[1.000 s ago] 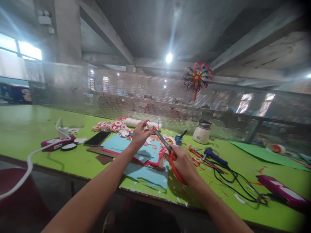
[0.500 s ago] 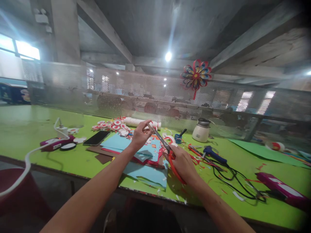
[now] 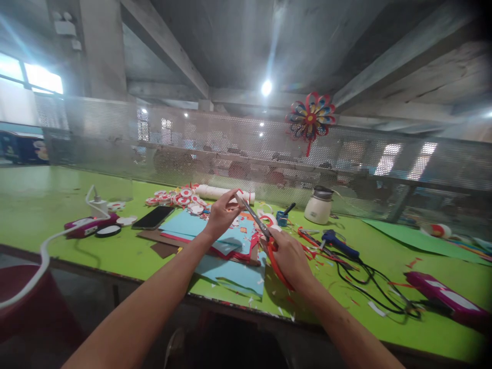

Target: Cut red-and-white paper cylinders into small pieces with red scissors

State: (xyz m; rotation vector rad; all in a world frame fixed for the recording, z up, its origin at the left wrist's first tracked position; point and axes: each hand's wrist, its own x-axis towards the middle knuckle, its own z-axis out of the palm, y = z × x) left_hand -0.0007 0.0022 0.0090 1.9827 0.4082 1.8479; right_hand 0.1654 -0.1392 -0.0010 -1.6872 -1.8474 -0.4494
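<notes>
Near the middle of the head view, my left hand (image 3: 222,214) pinches a small piece of white and red paper (image 3: 239,197) between thumb and fingers. The scissors (image 3: 259,223), with orange-red handles, are in my right hand (image 3: 292,257), fingers wrapped round the handles. Their blades point up and left, the tips meeting the paper at my left fingertips. Whether the blades are parted there is too small to tell. Beneath both hands lie light blue sheets (image 3: 184,225), stacked over red sheets and brown card (image 3: 163,250).
Behind the sheets are several red-and-white paper discs (image 3: 163,199) and a white roll (image 3: 211,192). A phone (image 3: 154,218) and power strip (image 3: 90,227) lie left. Rightward are a blue pot (image 3: 282,219), white jug (image 3: 318,209), blue glue gun (image 3: 340,244) with black cord, and purple power strip (image 3: 446,297).
The scissor tips have shifted very slightly right against the paper. Both hands stay in almost the same place, and the things on the table have not moved.
</notes>
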